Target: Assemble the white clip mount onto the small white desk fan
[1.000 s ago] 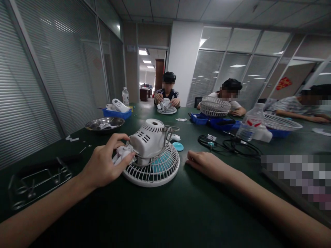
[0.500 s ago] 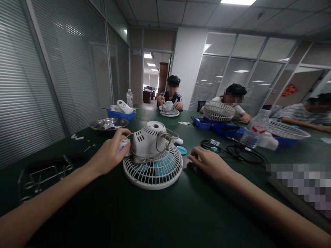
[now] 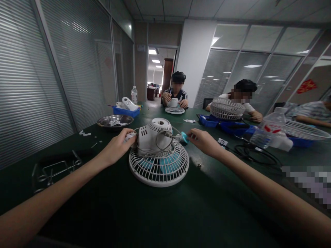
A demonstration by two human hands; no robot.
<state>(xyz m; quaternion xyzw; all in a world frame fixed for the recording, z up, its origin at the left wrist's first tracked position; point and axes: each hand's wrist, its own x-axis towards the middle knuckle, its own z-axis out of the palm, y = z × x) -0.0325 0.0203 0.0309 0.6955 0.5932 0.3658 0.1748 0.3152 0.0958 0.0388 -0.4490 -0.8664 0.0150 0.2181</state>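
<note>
The fan (image 3: 152,143) lies grille-down on the table (image 3: 160,213), probably for steadiness — left hand (image 3: 119,147) pinching a white part (image 3: 129,136) against its left side, right hand (image 3: 204,141) gripping a blue disc (image 3: 184,137) beyond its right edge

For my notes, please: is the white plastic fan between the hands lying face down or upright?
Face down: its round white grille rests on the dark green table, with the vented white motor housing above.
</note>
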